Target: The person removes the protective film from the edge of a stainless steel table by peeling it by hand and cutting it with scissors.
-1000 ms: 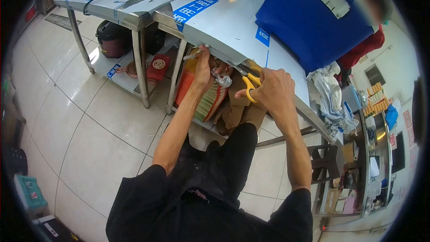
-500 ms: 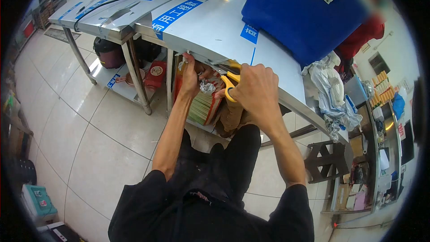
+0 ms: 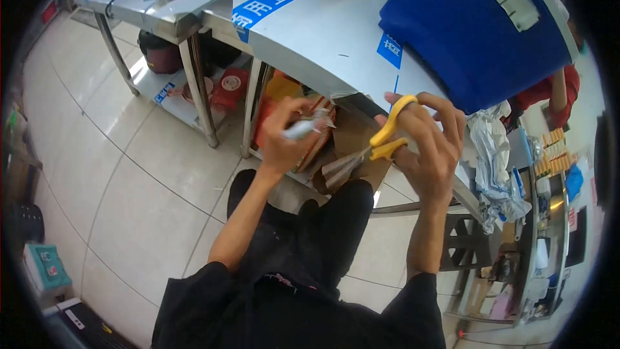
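Note:
My right hand [image 3: 431, 148] holds a pair of scissors [image 3: 386, 133] by their yellow handles, the metal blades slanting down and left. Its thumb and fingers are hooked through the handle loops, close to the steel table's [image 3: 323, 42] front edge. Below that edge, my left hand [image 3: 282, 145] is closed around a crumpled piece of whitish plastic film [image 3: 300, 129], slightly blurred by motion. On the tabletop, protective film with blue printed strips [image 3: 274, 5] is stuck down. A loose flap of film hangs at the edge between my hands.
A large blue bin [image 3: 471, 39] stands on the table's right part, beside crumpled plastic film [image 3: 491, 148]. Under the tables are a cardboard box [image 3: 358, 139], a red box [image 3: 230, 88] and a dark cooker [image 3: 158, 52]. A person in red [image 3: 565, 97] is behind the bin.
My left hand has come down from the table edge with the film in it. The scissors have moved right, away from the edge, and now point down. The view has shifted slightly.

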### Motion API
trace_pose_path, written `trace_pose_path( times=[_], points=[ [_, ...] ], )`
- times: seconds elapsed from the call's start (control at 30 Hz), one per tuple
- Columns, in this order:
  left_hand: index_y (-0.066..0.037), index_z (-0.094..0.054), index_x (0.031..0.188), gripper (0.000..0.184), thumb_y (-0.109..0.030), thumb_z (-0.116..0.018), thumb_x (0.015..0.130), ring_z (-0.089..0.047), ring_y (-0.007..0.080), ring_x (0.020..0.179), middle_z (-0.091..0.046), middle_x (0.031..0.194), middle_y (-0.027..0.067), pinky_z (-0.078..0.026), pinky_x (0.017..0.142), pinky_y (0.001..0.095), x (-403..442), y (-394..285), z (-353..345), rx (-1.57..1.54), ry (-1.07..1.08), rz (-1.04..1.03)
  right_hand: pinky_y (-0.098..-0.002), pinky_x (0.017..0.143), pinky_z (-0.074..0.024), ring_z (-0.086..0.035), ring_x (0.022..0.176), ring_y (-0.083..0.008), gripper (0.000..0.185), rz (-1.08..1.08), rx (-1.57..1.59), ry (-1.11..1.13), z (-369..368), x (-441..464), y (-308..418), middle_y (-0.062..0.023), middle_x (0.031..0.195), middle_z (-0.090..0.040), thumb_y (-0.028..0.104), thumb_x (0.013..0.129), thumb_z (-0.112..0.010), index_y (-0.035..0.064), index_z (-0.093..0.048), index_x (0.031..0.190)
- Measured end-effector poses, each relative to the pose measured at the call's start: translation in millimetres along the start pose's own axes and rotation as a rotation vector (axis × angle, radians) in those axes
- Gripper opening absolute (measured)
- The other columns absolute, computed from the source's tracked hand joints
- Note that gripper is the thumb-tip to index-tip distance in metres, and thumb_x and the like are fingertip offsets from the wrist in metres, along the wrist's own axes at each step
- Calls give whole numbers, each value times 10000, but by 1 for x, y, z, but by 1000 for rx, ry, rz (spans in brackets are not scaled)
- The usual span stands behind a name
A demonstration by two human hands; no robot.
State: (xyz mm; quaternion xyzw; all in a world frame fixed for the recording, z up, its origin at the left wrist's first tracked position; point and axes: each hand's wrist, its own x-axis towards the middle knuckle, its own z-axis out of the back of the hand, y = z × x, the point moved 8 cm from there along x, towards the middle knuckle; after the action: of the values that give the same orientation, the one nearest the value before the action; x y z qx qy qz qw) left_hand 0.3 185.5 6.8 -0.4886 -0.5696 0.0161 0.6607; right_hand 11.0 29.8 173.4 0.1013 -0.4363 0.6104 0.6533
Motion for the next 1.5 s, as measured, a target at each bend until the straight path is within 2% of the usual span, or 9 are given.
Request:
trace_pose_path(
  times=[0.1,0.2,0.43,0.8,0.87,0.97,1.07,1.27,1.5],
  points=[
    [-29,-597,997,372,-43,-780,673,-521,90,575,-561,830,49,-394,480,214,-3,-22,-12,68,-122,-15,-332,751,-437,-613,939,-194,261,166,78,103,-10,11,12,9,990,-674,133,648,-680,102,-627,901],
    [-25,-593,1000,397,-40,-787,654,-527,96,581,-562,851,46,-402,489,211,-6,-8,-21,-107,-300,61,-319,764,-443,-594,956,-192,249,317,109,151,-31,26,28,24,940,-643,142,657,-655,103,-602,896],
    [-20,-572,1011,407,-50,-775,660,-565,139,630,-582,801,69,-453,550,258,-12,-7,-28,-143,-327,66,-297,738,-451,-548,938,-182,197,472,-5,330,-68,31,42,8,874,-591,125,676,-611,100,-557,863],
    [5,-556,954,340,-82,-757,693,-558,183,615,-553,734,102,-446,539,291,-23,-9,-18,-92,-255,-74,-361,719,-487,-594,866,-278,320,463,164,259,-69,24,35,-99,905,-612,122,635,-632,13,-575,931],
    [5,-552,944,319,-89,-743,707,-521,159,577,-529,692,83,-420,517,283,-26,4,-21,-127,-189,135,-364,698,-488,-597,833,-287,321,439,218,213,-67,23,31,-112,891,-616,87,618,-647,7,-575,921],
    [-12,-554,895,221,-149,-685,782,-490,135,531,-521,660,59,-385,485,271,-19,-5,-18,-95,-209,109,-371,668,-489,-602,789,-299,340,356,306,148,-61,28,27,-131,863,-620,18,577,-666,0,-575,903],
    [-14,-529,973,357,-119,-737,702,-514,147,576,-528,698,72,-421,521,275,-12,-7,-16,-184,-214,180,-353,640,-487,-607,766,-290,351,274,360,126,-61,29,20,-136,825,-619,-69,561,-698,3,-574,882],
    [-17,-528,1010,423,-92,-742,653,-575,236,627,-574,791,108,-480,584,328,2,-4,-13,-109,-238,207,-297,624,-495,-608,692,-247,293,97,480,80,-61,37,12,-121,771,-635,-85,631,-740,7,-581,859],
    [3,-520,923,332,-70,-718,667,-625,338,735,-605,854,172,-509,632,389,12,-16,-19,96,-93,148,-315,643,-501,-617,728,-270,330,151,460,134,-62,34,15,-127,813,-648,-103,580,-699,-12,-573,871]
  ],
)
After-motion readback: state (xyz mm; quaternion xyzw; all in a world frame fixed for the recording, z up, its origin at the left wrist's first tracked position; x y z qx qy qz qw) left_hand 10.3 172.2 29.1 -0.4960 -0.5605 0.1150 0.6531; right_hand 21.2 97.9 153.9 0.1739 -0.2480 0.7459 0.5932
